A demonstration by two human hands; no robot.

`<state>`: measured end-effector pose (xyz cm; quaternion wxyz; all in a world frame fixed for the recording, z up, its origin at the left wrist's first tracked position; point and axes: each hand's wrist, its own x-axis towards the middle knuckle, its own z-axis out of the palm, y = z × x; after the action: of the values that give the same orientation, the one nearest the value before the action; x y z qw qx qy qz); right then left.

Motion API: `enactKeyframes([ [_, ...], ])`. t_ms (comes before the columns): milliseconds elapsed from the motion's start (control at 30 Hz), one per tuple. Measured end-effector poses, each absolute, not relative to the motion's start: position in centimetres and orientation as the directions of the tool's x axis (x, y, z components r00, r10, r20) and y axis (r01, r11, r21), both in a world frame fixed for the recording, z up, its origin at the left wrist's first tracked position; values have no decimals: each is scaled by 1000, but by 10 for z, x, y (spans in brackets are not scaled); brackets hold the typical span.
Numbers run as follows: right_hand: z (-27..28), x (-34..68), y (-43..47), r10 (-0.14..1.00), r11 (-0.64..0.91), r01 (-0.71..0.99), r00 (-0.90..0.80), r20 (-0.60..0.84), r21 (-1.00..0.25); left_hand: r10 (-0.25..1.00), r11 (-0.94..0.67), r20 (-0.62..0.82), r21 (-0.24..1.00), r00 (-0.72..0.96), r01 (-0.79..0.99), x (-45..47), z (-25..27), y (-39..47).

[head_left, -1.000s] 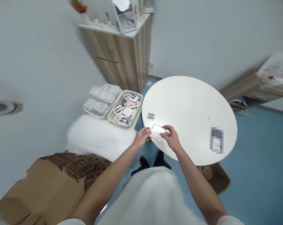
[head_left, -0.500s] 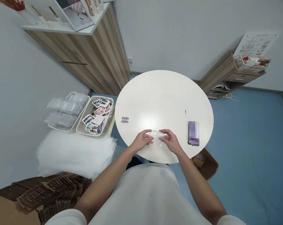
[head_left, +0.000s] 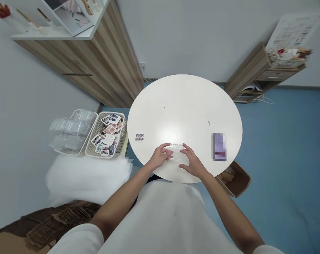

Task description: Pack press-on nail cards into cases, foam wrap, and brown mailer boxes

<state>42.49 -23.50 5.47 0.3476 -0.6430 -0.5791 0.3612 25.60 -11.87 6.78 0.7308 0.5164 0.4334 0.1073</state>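
The left hand [head_left: 160,156] is pinching 1 clear rectangular plastic case [head_left: 177,153]; right of these fingers, the right hand [head_left: 193,162] is holding its fingers spread (thumb lowest).

Bright glare on the tabletop [head_left: 186,102], blurry upper corners

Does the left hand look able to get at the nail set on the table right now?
Probably yes: nothing visible lies between the left hand and the nail set on the table. That hand seems to hold the clear case, though, and may need to let go first.
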Motion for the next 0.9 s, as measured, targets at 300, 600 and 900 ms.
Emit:
enactKeyframes([
  [300,64,407,-248,964,-169,505,262,-36,-846,392,311,-435,892,811,328,243,67,-111],
  [600,72,402,-256,940,-211,402,334,-72,-891,368,28,-311,946,876,324,248,70,-104],
  [900,75,407,-249,942,-147,260,330,-56,-954,415,98,-255,967,873,236,247,73,-111],
])
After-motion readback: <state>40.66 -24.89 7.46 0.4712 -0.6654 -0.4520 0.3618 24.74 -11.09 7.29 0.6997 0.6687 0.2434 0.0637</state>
